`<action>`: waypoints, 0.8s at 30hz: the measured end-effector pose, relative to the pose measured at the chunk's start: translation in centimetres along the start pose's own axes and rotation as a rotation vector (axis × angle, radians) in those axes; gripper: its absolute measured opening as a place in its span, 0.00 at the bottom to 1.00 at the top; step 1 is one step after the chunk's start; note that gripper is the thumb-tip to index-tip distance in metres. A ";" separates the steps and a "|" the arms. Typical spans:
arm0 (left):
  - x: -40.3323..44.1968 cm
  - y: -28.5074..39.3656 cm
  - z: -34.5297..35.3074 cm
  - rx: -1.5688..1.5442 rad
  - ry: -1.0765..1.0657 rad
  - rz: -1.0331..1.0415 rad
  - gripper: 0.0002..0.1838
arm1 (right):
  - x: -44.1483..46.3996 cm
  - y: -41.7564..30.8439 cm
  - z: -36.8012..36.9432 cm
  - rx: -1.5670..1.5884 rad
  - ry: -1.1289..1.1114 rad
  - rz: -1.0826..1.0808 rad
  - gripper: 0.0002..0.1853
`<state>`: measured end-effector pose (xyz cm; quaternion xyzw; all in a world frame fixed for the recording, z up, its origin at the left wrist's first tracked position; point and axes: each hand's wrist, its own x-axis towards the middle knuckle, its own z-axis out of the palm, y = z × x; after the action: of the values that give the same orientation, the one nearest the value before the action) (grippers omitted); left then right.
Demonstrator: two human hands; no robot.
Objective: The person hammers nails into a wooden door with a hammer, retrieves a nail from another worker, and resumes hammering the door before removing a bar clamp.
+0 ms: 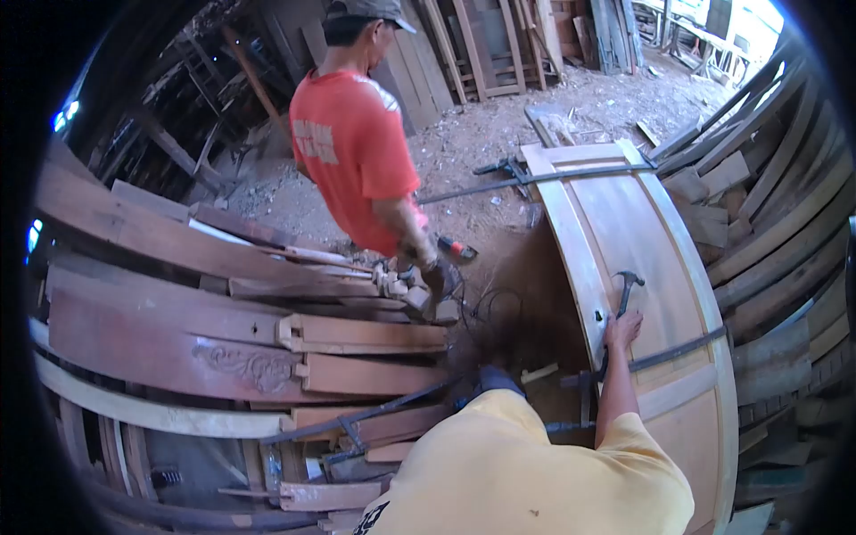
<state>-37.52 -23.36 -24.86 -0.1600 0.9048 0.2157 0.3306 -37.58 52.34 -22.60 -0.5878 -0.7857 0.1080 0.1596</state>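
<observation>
Right hand (623,331) grips hammer (626,287) over door (664,259), beside clamp (679,349).

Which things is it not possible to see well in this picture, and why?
All in the head view:
- Left hand: not shown anywhere.
- Hammer handle: partly covered by the right hand.
- Wooden door: near end cut off by the bottom edge.
- Lettering on the red shirt: too blurred to read.

A person (352,152) in a red shirt and a cap (366,12) stands upper centre on littered ground (606,107), near a red-and-black tool (457,249). A carved board (250,366) lies among planks (169,227) at left; more boards (785,236) crowd the right edge, and wooden frames (488,49) stand at the top.
</observation>
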 end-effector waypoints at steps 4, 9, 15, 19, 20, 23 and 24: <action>4.7 8.1 -4.1 0.059 -0.042 0.115 0.14 | 2.3 -2.6 -1.3 0.062 -0.065 0.199 0.33; 11.1 20.3 -10.1 0.123 -0.074 0.301 0.13 | 2.7 -4.7 0.2 -0.025 -0.088 0.342 0.40; 16.9 34.1 -12.1 -0.087 -0.113 0.188 0.04 | 2.6 -4.9 0.3 -0.047 0.023 0.325 0.35; 23.5 35.9 -10.5 -0.241 -0.160 0.179 0.05 | 2.8 -6.3 -1.0 -0.071 -0.028 0.332 0.34; 23.7 37.3 -10.8 -0.173 -0.111 0.211 0.06 | 2.8 -6.4 -1.2 -0.086 -0.051 0.356 0.34; 24.5 38.7 -10.7 -0.174 -0.059 0.236 0.08 | 3.1 -5.3 0.1 -0.099 -0.051 0.341 0.35; 25.2 38.8 -10.5 -0.206 -0.071 0.249 0.09 | 3.3 -5.1 0.5 -0.097 -0.051 0.313 0.35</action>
<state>-78.25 0.87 -23.39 -0.0720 0.8784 0.3523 0.3150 -43.18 54.07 -20.85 -0.7070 -0.6927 0.1087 0.0923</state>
